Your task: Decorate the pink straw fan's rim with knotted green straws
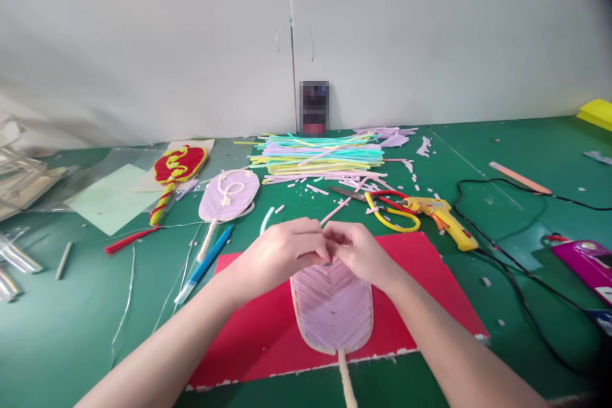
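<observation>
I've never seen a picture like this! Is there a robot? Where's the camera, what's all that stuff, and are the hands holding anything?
No robot here, just a person's bare left hand and right hand. There's one picture, from a camera worn on the person's head, looking forward and down.

Under the hands, a purple fan-shaped piece lies on a red board, on a green table. Further back is a pile of colorful strips. To the right are scissors and a yellow glue gun; to the left, another purple piece and a red-and-yellow one.

The fingers come together over the fan-shaped piece's top. They hide whatever they might be pinching, so I can't tell.
</observation>
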Demonstrator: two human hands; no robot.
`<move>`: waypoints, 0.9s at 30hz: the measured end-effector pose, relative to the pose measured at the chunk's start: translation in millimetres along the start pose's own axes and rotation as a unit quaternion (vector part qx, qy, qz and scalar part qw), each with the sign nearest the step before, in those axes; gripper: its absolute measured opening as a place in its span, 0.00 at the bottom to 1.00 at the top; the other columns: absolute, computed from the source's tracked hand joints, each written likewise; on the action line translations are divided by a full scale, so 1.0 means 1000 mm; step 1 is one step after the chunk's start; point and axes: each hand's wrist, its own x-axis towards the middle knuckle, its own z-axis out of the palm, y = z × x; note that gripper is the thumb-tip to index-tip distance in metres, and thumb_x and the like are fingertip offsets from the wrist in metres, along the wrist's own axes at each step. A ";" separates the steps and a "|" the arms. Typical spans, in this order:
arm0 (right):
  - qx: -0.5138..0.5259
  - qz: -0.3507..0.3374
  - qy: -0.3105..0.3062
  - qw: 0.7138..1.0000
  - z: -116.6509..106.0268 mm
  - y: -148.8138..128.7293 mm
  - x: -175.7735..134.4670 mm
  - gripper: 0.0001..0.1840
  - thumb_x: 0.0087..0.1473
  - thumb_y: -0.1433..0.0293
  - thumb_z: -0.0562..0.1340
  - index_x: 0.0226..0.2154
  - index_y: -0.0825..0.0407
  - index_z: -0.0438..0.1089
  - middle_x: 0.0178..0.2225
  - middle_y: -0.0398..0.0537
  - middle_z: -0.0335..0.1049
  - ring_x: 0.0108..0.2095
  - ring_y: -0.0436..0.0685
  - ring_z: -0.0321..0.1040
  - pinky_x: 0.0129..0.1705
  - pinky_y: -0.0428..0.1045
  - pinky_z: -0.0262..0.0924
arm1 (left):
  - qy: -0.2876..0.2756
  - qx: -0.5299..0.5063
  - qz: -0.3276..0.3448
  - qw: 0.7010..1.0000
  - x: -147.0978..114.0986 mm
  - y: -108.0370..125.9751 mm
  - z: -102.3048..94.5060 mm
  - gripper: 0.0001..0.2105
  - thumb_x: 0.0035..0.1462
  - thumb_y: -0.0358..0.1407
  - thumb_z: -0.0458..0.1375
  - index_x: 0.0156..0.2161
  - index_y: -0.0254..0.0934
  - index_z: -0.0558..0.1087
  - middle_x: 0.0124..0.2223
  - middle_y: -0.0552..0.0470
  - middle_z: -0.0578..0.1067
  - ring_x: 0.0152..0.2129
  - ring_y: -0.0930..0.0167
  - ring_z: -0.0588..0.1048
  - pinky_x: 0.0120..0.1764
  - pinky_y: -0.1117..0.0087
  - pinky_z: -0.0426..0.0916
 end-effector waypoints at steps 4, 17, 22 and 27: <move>0.042 -0.017 0.000 0.999 -0.002 -0.003 0.000 0.11 0.51 0.65 0.60 0.21 0.53 0.65 0.19 0.39 0.62 0.22 0.47 0.58 0.24 0.45 0.51 | 0.123 -0.118 -0.018 0.985 0.003 -0.007 0.014 0.06 0.54 0.33 0.59 0.27 0.35 0.71 0.29 0.52 0.70 0.29 0.74 0.69 0.33 0.73 0.65; 0.064 -0.014 0.059 0.996 0.008 -0.007 -0.003 0.14 0.51 0.63 0.61 0.20 0.53 0.64 0.17 0.39 0.62 0.20 0.48 0.59 0.25 0.46 0.52 | 0.303 -0.356 -0.208 0.859 0.007 -0.001 0.043 0.09 0.54 0.38 0.58 0.28 0.34 0.66 0.29 0.56 0.65 0.23 0.78 0.67 0.26 0.76 0.66; 0.050 -0.009 0.041 0.998 -0.003 -0.007 -0.001 0.11 0.50 0.65 0.61 0.21 0.53 0.65 0.17 0.39 0.63 0.21 0.48 0.61 0.27 0.46 0.53 | 0.150 -0.201 -0.128 0.960 0.005 -0.011 0.003 0.06 0.55 0.35 0.57 0.36 0.35 0.72 0.35 0.49 0.71 0.32 0.73 0.71 0.34 0.73 0.68; 0.039 0.005 -0.011 0.999 -0.004 -0.006 -0.001 0.06 0.50 0.71 0.59 0.23 0.53 0.66 0.17 0.39 0.63 0.21 0.48 0.61 0.27 0.45 0.54 | 0.035 -0.152 -0.088 0.984 0.001 -0.012 -0.010 0.04 0.55 0.31 0.57 0.35 0.37 0.74 0.36 0.50 0.71 0.31 0.75 0.70 0.35 0.73 0.68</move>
